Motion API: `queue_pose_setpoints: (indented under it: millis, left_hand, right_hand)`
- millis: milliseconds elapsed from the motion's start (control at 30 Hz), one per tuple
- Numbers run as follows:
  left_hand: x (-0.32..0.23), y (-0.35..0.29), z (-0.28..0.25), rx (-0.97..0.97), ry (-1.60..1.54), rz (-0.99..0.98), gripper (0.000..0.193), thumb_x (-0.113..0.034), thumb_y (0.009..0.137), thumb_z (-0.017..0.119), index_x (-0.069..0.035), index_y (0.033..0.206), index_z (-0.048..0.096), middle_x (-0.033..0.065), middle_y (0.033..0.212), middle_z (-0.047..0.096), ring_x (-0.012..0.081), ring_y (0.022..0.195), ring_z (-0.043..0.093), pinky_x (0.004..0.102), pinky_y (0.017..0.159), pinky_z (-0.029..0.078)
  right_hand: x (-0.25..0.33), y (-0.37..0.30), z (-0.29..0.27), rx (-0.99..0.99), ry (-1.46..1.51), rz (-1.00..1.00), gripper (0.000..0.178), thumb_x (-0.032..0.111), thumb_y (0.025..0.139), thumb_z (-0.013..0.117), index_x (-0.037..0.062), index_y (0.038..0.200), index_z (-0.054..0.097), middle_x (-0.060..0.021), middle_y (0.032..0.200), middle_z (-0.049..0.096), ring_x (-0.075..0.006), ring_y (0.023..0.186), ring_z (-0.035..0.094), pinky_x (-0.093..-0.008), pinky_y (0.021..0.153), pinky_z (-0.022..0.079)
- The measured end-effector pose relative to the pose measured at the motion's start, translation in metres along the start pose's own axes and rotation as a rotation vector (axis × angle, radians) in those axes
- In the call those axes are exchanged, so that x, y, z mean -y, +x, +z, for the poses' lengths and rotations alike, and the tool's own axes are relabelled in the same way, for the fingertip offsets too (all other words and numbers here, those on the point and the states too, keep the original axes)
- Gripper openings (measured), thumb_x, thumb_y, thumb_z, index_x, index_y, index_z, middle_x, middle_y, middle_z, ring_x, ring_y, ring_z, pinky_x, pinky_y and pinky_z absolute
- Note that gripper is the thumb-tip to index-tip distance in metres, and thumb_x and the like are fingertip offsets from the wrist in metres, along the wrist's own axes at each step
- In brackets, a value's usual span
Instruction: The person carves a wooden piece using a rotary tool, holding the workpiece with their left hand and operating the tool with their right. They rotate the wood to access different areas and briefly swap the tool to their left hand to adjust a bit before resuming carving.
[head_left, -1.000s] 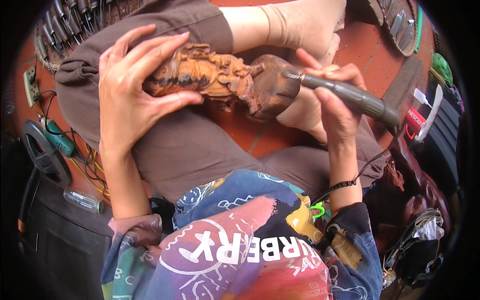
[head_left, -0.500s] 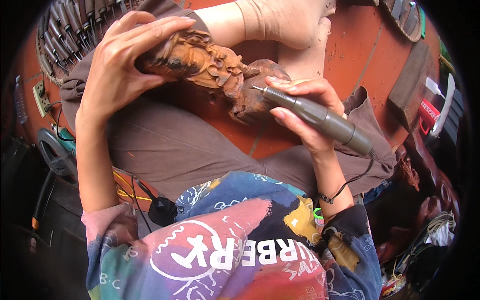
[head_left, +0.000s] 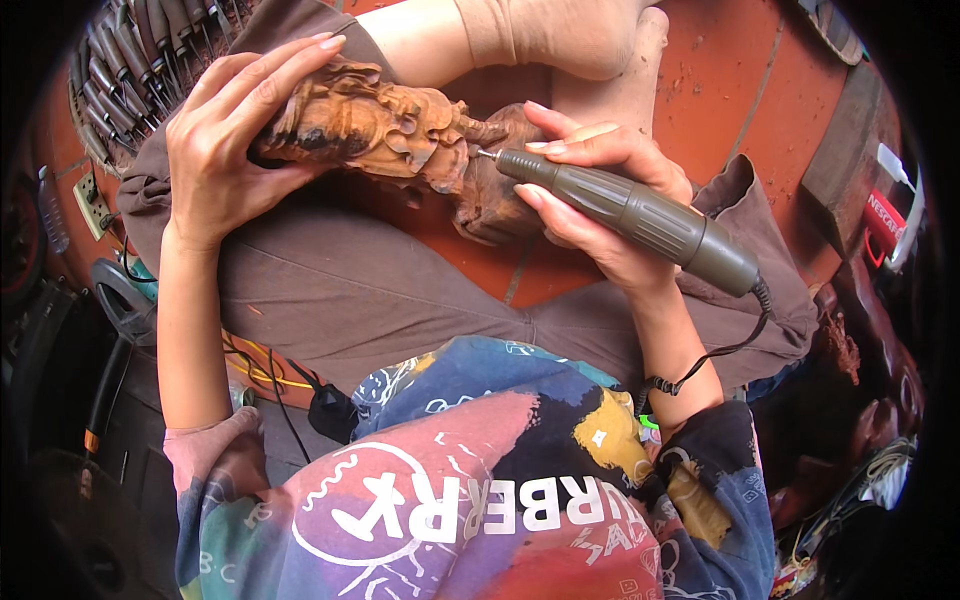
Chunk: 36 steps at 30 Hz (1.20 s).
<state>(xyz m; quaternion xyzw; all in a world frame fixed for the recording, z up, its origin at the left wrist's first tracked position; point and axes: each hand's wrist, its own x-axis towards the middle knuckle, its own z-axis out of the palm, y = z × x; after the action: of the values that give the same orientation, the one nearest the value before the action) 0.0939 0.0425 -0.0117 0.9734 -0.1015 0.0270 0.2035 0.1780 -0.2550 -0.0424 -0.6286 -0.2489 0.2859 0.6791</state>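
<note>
A brown wood carving with deep, ornate relief lies slantwise above my lap. Its left end sits in the grip of my left hand, thumb below and fingers over the top. My right hand holds a dark grey rotary carving tool like a pen. The thin metal bit at its tip is at the middle of the carving; whether it touches the wood I cannot tell. From the tool's back end a black cord runs down along my right forearm. The underside of the carving is hidden.
Many wooden-handled carving chisels stand bunched at the upper left. Beside my left knee lies a power socket. My bare foot rests beyond the carving on red tiles. At right are a wooden block and a red packet.
The tool in my right hand has moved left and slightly up, its bit now nearer the carving's middle. My left hand and the carving have shifted slightly left.
</note>
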Motion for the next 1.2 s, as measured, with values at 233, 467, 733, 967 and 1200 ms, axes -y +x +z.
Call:
queue_pose_setpoints:
  millis: [233,467,733,967,1200]
  left_hand:
    - [0.001,-0.0005,0.0019,-0.023,-0.012,0.008,0.072,-0.017,0.05,0.085,-0.016,0.12,0.066,-0.0009,0.114,0.068,0.0217,0.089,0.063,0.0314,0.081,0.053]
    - [0.0021,-0.0011,0.0025,-0.008,-0.004,-0.001,0.072,-0.017,0.05,0.085,-0.016,0.12,0.066,-0.0011,0.115,0.068,0.0217,0.09,0.063,0.0315,0.083,0.053]
    - [0.0014,0.0003,0.0023,-0.011,-0.018,0.005,0.072,-0.016,0.05,0.085,-0.015,0.119,0.066,-0.0001,0.114,0.068,0.0219,0.09,0.063,0.0318,0.083,0.053]
    - [0.0014,0.0,0.0028,-0.022,-0.016,0.009,0.072,-0.016,0.05,0.085,-0.016,0.12,0.066,-0.0008,0.114,0.068,0.0213,0.09,0.063,0.0314,0.082,0.053]
    - [0.001,-0.0005,0.0033,-0.024,-0.015,0.005,0.072,-0.016,0.05,0.085,-0.017,0.12,0.066,-0.0007,0.114,0.068,0.0211,0.089,0.063,0.0314,0.081,0.053]
  right_hand:
    - [0.004,-0.0038,0.005,0.05,-0.214,-0.073,0.03,-0.008,0.07,0.078,-0.0009,0.096,0.065,-0.0089,0.094,0.07,-0.0328,0.109,0.064,-0.0486,0.105,0.043]
    - [0.0059,-0.0022,0.0052,0.061,-0.27,-0.04,0.027,-0.007,0.071,0.077,-0.0005,0.094,0.064,-0.0091,0.091,0.07,-0.0325,0.11,0.064,-0.0477,0.104,0.044]
    - [0.0029,-0.0013,0.006,0.008,-0.228,0.018,0.025,-0.005,0.073,0.077,-0.0015,0.094,0.064,-0.0126,0.094,0.071,-0.0302,0.11,0.063,-0.0462,0.104,0.044]
    - [0.0042,-0.0012,0.0052,0.022,-0.295,-0.001,0.025,-0.005,0.073,0.077,-0.0011,0.094,0.063,-0.0127,0.093,0.071,-0.0301,0.107,0.065,-0.0454,0.104,0.045]
    - [0.0028,-0.001,0.0044,0.041,-0.239,-0.018,0.025,-0.005,0.073,0.077,-0.0008,0.093,0.062,-0.0122,0.091,0.071,-0.0298,0.107,0.065,-0.0436,0.102,0.047]
